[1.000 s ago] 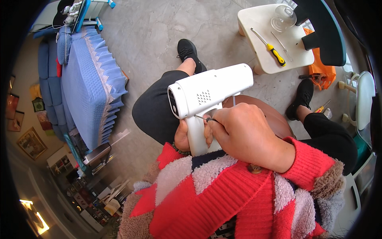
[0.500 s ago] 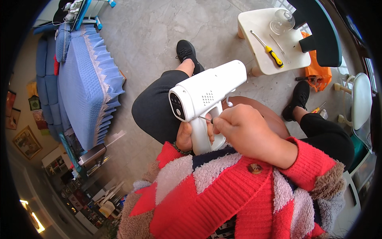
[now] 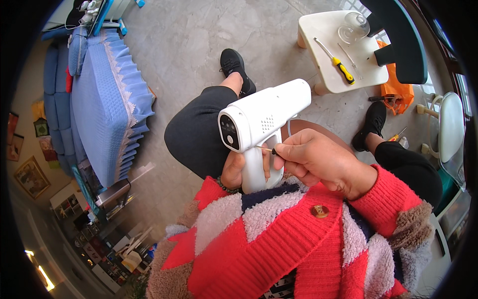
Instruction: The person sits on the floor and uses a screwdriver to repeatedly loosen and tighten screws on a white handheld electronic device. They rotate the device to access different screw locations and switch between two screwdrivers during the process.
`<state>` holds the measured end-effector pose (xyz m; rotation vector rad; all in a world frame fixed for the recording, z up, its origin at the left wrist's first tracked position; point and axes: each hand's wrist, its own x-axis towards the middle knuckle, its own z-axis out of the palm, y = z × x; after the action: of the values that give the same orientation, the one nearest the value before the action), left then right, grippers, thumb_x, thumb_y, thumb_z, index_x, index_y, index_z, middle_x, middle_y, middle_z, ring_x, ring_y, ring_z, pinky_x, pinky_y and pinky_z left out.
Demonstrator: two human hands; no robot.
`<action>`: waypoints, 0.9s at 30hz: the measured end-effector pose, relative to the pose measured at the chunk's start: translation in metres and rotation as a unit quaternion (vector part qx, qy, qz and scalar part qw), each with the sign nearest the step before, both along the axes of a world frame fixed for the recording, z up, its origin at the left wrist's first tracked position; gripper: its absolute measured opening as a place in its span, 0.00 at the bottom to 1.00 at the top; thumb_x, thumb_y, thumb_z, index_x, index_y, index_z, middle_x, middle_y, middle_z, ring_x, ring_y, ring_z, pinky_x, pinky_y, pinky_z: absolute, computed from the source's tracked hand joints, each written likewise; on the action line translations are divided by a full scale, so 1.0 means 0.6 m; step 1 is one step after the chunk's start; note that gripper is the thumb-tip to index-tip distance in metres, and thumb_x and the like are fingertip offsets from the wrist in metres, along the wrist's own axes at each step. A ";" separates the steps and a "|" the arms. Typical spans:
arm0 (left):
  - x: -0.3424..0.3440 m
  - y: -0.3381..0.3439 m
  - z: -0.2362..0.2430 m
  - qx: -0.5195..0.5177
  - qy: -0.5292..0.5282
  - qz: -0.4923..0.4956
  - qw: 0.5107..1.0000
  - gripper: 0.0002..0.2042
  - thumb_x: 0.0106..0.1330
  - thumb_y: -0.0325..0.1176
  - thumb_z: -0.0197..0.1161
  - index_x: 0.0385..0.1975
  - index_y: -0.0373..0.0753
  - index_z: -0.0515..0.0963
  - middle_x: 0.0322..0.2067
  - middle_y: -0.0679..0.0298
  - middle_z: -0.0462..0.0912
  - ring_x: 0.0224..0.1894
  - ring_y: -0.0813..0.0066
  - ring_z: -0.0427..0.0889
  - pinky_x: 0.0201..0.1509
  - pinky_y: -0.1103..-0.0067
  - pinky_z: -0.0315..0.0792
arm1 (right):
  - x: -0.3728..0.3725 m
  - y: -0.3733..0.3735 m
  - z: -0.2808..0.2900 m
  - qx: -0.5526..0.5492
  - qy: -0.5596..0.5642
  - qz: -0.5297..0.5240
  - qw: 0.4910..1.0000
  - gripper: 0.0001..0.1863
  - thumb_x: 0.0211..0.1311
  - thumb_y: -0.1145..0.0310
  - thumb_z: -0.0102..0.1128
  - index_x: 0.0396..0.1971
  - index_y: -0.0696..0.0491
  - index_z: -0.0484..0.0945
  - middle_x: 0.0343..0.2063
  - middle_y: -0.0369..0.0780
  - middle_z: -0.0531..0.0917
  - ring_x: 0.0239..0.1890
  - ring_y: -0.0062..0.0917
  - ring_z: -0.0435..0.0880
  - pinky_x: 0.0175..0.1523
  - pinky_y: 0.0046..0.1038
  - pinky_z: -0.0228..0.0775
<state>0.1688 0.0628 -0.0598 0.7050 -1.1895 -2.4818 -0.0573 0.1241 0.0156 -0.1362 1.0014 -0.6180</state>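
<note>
A white gun-shaped sprayer (image 3: 266,114) with a dark control panel (image 3: 229,132) lies over my lap, its body pointing to the upper right. My left hand (image 3: 233,168) is wrapped round the sprayer's handle, with the thumb on the near side and fingertips showing through the grip opening. My right hand (image 3: 318,159) pinches the dark end of a small thin screwdriver (image 3: 267,149). Its slim shaft points left to the top of the handle, just under the body. Whether the tip sits in a screw is too small to tell.
A cream stool (image 3: 318,55) at the upper right bears a yellow-black screwdriver (image 3: 342,70), a thin rod (image 3: 347,54) and a clear dome-shaped container (image 3: 354,27). An orange bag (image 3: 398,89) lies on the floor beyond it. A blue-covered bed (image 3: 102,99) stands at left.
The sprayer has shifted slightly to the right and turned a little. My right hand has moved a bit right, and its fingers have rolled on the small screwdriver, showing more of its shaft.
</note>
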 end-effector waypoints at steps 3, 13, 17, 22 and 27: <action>0.001 0.001 0.002 -0.009 -0.032 -0.002 0.999 0.38 0.63 0.65 0.49 0.55 0.32 0.63 0.27 0.55 0.76 0.24 0.71 0.78 0.28 0.78 0.73 | 0.009 0.005 -0.005 -0.096 0.088 0.016 0.991 0.17 0.67 0.65 0.52 0.19 0.56 0.79 0.11 0.38 0.69 0.12 0.22 0.67 0.22 0.26 0.61; 0.007 0.000 -0.007 0.025 -0.034 -0.021 0.999 0.34 0.65 0.65 0.46 0.48 0.33 0.68 0.26 0.56 0.76 0.26 0.72 0.78 0.31 0.79 0.73 | 0.029 0.036 -0.033 -0.538 0.655 0.208 0.487 0.11 0.57 0.64 0.57 0.21 0.56 0.72 0.17 0.40 0.78 0.24 0.33 0.83 0.25 0.30 0.69; 0.006 -0.005 -0.011 0.026 -0.034 -0.049 0.998 0.34 0.65 0.64 0.47 0.48 0.32 0.68 0.28 0.57 0.76 0.27 0.72 0.78 0.32 0.79 0.73 | 0.041 0.030 -0.035 -0.345 0.467 0.011 0.814 0.14 0.65 0.63 0.52 0.23 0.55 0.73 0.15 0.36 0.74 0.17 0.23 0.74 0.22 0.24 0.63; 0.004 -0.006 -0.011 0.015 -0.037 -0.060 0.997 0.34 0.65 0.64 0.49 0.48 0.31 0.68 0.28 0.57 0.77 0.28 0.73 0.78 0.34 0.78 0.73 | 0.027 0.030 -0.028 0.034 0.029 -0.092 0.995 0.17 0.72 0.61 0.47 0.28 0.57 0.76 0.16 0.28 0.69 0.17 0.11 0.65 0.22 0.17 0.56; 0.008 -0.004 -0.011 0.017 -0.040 -0.056 0.998 0.32 0.67 0.62 0.48 0.48 0.32 0.68 0.29 0.57 0.77 0.29 0.72 0.79 0.36 0.78 0.74 | 0.055 0.038 -0.040 -0.261 0.367 -0.025 0.892 0.09 0.65 0.66 0.54 0.26 0.54 0.72 0.19 0.33 0.70 0.20 0.19 0.71 0.24 0.23 0.63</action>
<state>0.1735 0.0604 -0.0662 0.7732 -1.2503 -2.5922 -0.0240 0.1468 -0.0083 -0.8764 1.5459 -0.9020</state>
